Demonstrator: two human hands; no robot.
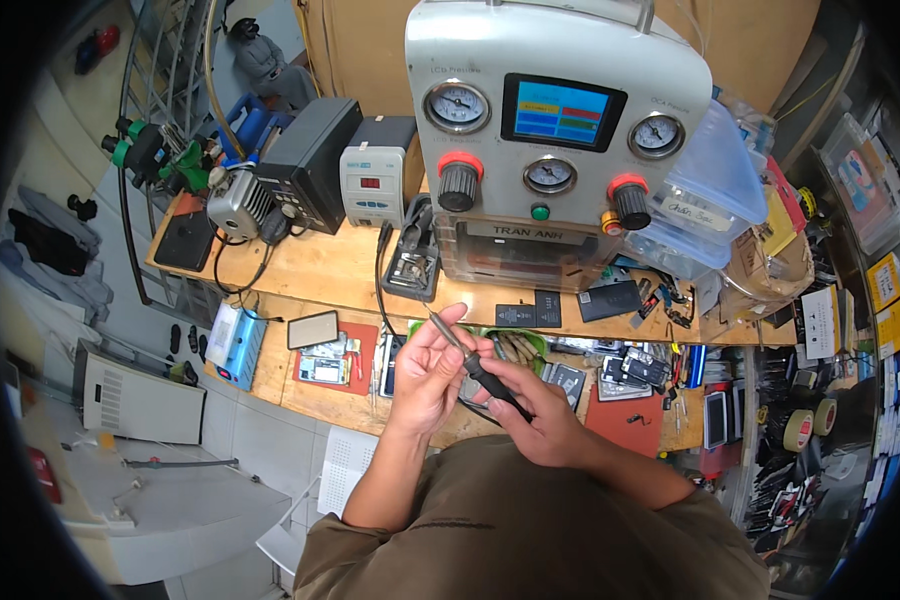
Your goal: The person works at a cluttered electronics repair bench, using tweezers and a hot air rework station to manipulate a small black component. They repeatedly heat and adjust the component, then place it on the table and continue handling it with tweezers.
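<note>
Both hands hold a soldering iron [497, 384] in front of my chest, its thin metal tip slanting up and to the left. My left hand [425, 385] pinches the metal barrel between thumb and fingers. Around the black handle, my right hand [545, 415] is closed lower down. A black cord runs below the hands, partly hidden by them. Just beyond my fingers lies a green tray [540, 343] with several slim-handled tools in it. The soldering iron stand [411, 272] sits farther back on the wooden bench.
A large grey machine [560, 60] with gauges and knobs stands at the back. Left of it are a white soldering station [374, 180] and a dark box unit [315, 165]. Phones and parts lie on red mats [625, 425]. A person [270, 65] sits at the far left.
</note>
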